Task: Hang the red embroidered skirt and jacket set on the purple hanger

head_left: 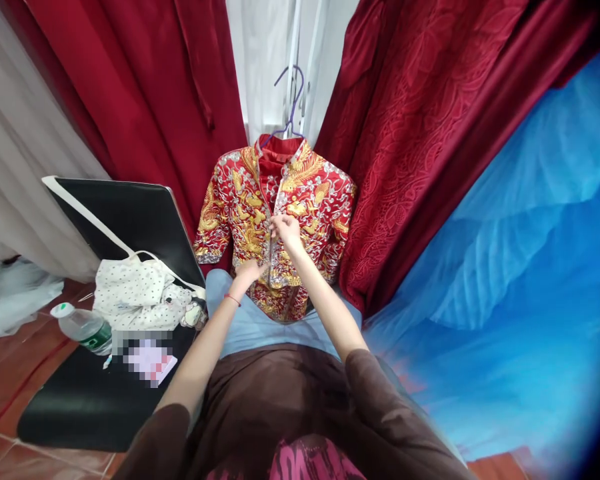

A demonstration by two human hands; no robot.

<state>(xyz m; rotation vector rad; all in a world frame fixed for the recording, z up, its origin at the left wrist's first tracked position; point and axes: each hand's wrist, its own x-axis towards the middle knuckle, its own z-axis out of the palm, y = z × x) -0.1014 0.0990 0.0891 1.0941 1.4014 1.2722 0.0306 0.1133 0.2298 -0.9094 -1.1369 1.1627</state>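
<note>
A red jacket with gold and silver embroidery (240, 200) hangs on a purple hanger (291, 100) in front of me, its lower part resting on my lap. My right hand (286, 230) pinches the jacket's front opening near mid-chest, fingers closed on the edge. My left hand (249, 271) grips the jacket's front lower down, near the hem, fingers curled on the fabric. A red string is tied round my left wrist.
A black chair (90, 400) at my left holds a white dotted bag (135, 290) with a long strap, a plastic water bottle (83, 327) and a blurred-out flat item. Dark red curtains (420, 133) hang behind; blue tulle fabric (520, 267) fills the right side.
</note>
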